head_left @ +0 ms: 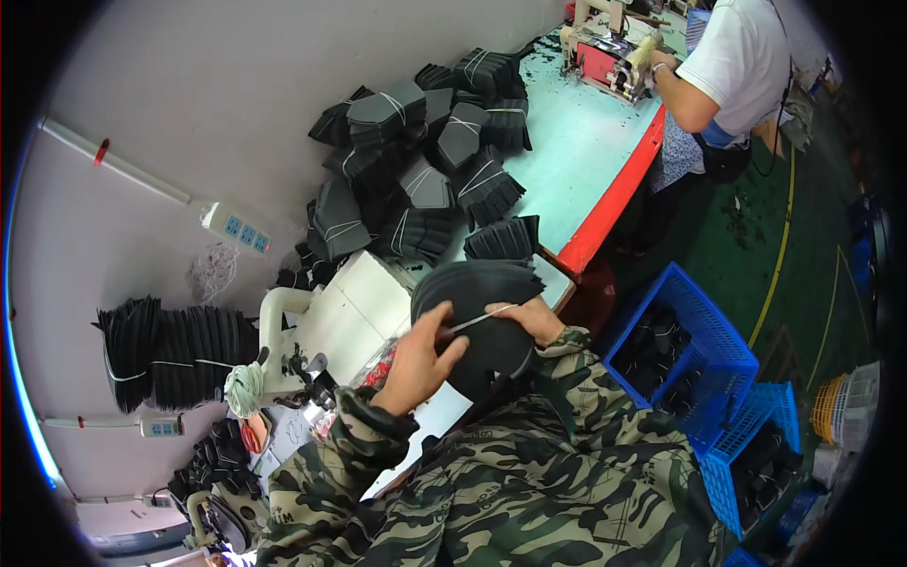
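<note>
A thick bundle of black, round-edged flat pieces [491,354] is between my hands, with a thin white band stretched across its face. My left hand [416,369] grips the bundle's left side, the thumb and index finger lying apart on either side of the band's end. Over at the right edge, my right hand [537,321] is closed on the bundle with its thumb by the band. Fingers behind the bundle are hidden. Just beyond it, more banded black bundles [458,137] lie heaped on the pale green table [572,146].
A sewing machine [279,335] stands at my left, beside a banded black stack [179,350]. Blue crates [727,373] holding black pieces are at my right. Farther off, a person in a white shirt [742,52] works at another machine [609,61]. A power strip [236,227] hangs on the wall.
</note>
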`<state>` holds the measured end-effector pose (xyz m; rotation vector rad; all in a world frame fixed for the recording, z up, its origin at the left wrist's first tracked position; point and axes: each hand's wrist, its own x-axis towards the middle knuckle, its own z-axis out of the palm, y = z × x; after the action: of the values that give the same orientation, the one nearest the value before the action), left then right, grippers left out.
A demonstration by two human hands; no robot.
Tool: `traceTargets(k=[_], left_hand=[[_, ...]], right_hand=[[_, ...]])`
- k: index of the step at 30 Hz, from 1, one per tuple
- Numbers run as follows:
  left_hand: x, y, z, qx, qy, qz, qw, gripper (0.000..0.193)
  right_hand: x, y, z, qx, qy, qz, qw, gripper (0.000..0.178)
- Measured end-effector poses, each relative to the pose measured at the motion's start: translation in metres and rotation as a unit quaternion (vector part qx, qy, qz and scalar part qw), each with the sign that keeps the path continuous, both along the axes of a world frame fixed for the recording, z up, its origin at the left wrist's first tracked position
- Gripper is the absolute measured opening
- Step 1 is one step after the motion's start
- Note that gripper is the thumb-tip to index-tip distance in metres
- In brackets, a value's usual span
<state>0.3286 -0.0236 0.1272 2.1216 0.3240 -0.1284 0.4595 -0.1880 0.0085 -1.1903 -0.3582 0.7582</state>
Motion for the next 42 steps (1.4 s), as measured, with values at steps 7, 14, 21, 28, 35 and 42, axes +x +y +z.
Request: traceTargets(k=[7,14,21,28,35,42], left_hand=[[0.072,0.020,-0.036,0.152,-0.054,-0.002,0.987,0.052],[0.085,-0.001,-0.058,0.083,0.010,-0.004,0.997,0.055],[-0.065,0.020,-0.057,-0.093,0.117,0.095,0.984,0.045],[-0.375,-0.017,-0.122,0.143,0.372,0.268,0.877,0.029],[-0.488,-0.113,-0.115,-0.116,0.480,0.451,0.743,0.027],[-0.493,-0.126,-0.120,-0.139,0.435,0.423,0.783,0.026]], right_hand=[[0.083,-0.051,-0.006,-0.002,-0.099,-0.218,0.971,0.028],[0.188,-0.041,0.019,0.012,0.031,-0.282,0.959,0.024],[0.090,-0.059,-0.008,-0.088,0.016,-0.143,0.986,0.026],[0.088,-0.047,-0.056,-0.015,0.141,0.057,0.988,0.047],[0.010,-0.154,-0.073,-0.256,-0.123,0.550,0.785,0.019],[-0.094,-0.122,-0.107,-0.419,0.085,0.504,0.750,0.035]])
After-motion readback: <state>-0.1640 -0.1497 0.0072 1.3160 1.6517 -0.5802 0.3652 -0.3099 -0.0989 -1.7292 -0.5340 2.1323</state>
